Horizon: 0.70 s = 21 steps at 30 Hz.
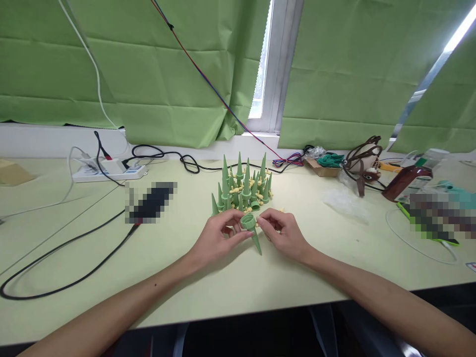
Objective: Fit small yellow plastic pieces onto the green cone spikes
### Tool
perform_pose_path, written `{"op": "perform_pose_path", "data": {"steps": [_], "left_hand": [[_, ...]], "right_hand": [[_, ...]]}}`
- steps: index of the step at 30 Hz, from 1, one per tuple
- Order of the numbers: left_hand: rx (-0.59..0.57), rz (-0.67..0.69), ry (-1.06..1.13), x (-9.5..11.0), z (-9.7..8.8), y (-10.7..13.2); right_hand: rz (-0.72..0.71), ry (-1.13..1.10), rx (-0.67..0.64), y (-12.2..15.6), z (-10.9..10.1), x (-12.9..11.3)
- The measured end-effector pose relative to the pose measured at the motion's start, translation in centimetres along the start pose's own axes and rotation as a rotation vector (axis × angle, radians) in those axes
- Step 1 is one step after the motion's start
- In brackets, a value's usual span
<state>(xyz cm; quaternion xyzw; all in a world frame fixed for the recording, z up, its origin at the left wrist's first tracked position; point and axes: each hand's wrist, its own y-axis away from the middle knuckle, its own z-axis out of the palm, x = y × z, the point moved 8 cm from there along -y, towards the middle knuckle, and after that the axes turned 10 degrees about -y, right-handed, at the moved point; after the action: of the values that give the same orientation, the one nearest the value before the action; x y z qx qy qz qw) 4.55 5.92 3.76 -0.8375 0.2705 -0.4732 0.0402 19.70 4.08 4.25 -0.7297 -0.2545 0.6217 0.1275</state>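
My left hand (223,232) is closed on a green plastic watering spike (256,242), gripping it below its wide threaded collar. The collar's open end faces up toward me, and the pointed tip slants down to the right. At the collar's right side my right hand (283,232) pinches a small pale yellow valve piece (257,224), mostly covered by the fingertips. Whether that piece is seated in the spike cannot be made out. Just beyond both hands stands a cluster of similar green spikes (246,183), points up, with yellow valve pieces on their sides.
A pixelated dark device (150,203) with a black cable lies at left, before a white power strip (111,171). On the right are a small cardboard box (323,168), crumpled clear plastic (345,203), a brown bottle (407,181) and a green-edged phone-like item (427,223).
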Motion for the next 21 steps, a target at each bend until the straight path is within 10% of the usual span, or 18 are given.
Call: {"op": "perform_pose_path", "data": {"steps": [12, 21], "left_hand": [[0.106, 0.400, -0.245, 3.1, -0.7, 1.0], [0.067, 0.244, -0.198, 2.2, -0.5, 0.4]], "right_hand": [[0.079, -0.076, -0.017, 0.0, 0.3, 0.1], [0.073, -0.093, -0.004, -0.1, 0.1, 0.4]]}}
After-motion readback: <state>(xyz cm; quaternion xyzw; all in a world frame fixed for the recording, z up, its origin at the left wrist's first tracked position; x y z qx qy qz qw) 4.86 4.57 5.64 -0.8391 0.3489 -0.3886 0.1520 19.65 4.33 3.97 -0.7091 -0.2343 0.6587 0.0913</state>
